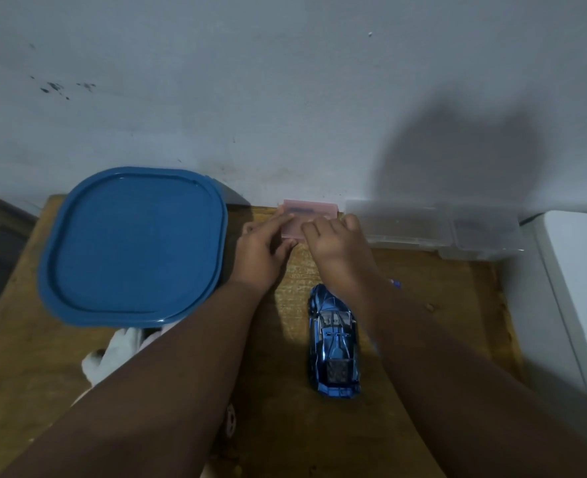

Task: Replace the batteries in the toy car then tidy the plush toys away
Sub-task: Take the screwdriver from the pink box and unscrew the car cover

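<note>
A shiny blue toy car (333,343) stands on its wheels on the wooden table (423,332), nose pointing away from me. Beyond it, by the wall, lies a small pink plastic case (311,210). My left hand (262,250) grips the case's left side and my right hand (336,246) rests its fingers on the right side. A white plush toy (112,357) peeks out under my left forearm, mostly hidden. A small blue item (396,283) shows just right of my right wrist.
A large blue square lid (133,246) covers a container at the left. A clear plastic organiser box (433,229) sits against the wall at the right. A white appliance (581,288) borders the table's right edge.
</note>
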